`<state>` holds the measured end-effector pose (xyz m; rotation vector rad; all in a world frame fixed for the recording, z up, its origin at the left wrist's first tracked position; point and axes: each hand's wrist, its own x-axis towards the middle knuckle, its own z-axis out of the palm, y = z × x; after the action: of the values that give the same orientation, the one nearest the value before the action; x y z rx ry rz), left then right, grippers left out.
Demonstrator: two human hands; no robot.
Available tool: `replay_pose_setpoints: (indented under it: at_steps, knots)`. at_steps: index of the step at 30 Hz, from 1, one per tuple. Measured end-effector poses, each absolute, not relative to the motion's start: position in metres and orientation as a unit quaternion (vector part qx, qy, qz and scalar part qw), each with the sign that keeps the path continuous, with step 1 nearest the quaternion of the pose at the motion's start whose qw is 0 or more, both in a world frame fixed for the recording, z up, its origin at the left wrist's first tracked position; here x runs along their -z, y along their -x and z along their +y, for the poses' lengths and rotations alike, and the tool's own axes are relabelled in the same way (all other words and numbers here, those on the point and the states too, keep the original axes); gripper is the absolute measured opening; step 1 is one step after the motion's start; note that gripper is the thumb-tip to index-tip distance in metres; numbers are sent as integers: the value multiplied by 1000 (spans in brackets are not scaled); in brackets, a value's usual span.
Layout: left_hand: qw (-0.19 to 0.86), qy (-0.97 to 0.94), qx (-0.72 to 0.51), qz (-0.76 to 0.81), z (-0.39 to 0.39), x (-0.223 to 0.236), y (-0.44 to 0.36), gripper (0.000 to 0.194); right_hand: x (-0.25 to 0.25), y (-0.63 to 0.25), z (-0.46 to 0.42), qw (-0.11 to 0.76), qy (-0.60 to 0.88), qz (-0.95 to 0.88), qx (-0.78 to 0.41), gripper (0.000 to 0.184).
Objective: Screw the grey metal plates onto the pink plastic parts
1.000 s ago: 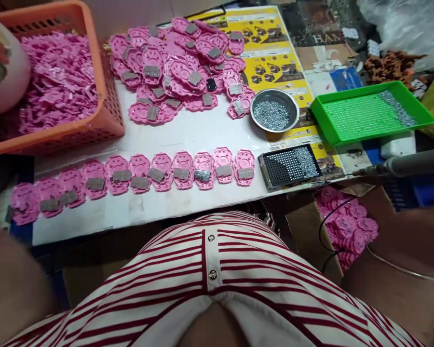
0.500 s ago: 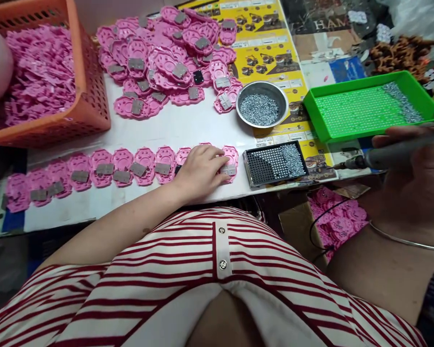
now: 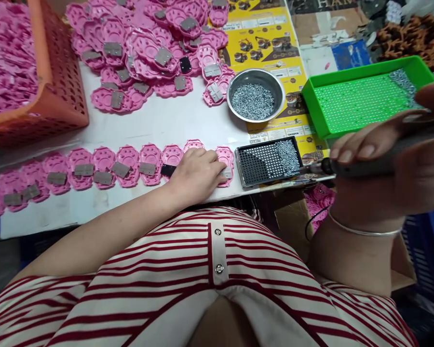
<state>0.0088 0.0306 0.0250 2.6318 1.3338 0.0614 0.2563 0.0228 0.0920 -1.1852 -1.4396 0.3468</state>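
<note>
My right hand (image 3: 386, 159) is wrapped around an electric screwdriver (image 3: 361, 168). The bit points left, its tip at the right end of a black perforated tray (image 3: 256, 166) that holds small silver screws (image 3: 288, 158). My left hand (image 3: 198, 176) lies over the right end of a row of pink plastic pieces (image 3: 151, 156), fingers bent and pressed onto the grey plate of the last pink piece (image 3: 224, 156). Most pieces in the row carry a grey metal plate (image 3: 84, 170); one has a black plate (image 3: 168, 170). The piece under my palm is partly hidden.
A steel bowl (image 3: 255, 95) of screws stands behind the tray. A green tray (image 3: 361, 103) with screws is at the right. Further back lies a heap of pink pieces (image 3: 144, 48). An orange basket (image 3: 63, 91) of pink parts is at the left. Brown parts (image 3: 408, 41) lie far right.
My right hand has brought the screwdriver left, its tip now at the screws in the black tray. My left hand stays on the row's right end. The view has shifted slightly.
</note>
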Motion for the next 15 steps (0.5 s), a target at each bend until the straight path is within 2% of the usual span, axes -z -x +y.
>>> replay_pose_setpoints:
  at_steps: [2,4,8,12,15]
  knots:
    - [90,-876,-33,472,28,-25,-14,24,-93,-236,25,654,430,-586,-211,43]
    - [81,-871,-47,483,26,-24,-17,24,-89,-224,27,666,424,-574,-217,44]
    - [64,-874,-57,479,22,-25,-16,25,-73,-216,31,638,484,-574,-168,49]
    - [56,-879,-53,470,21,-27,-15,26,-60,-214,31,577,528,-597,-178,28]
    - [67,-876,-51,476,23,-28,-15,25,-53,-212,33,567,518,-614,-185,25]
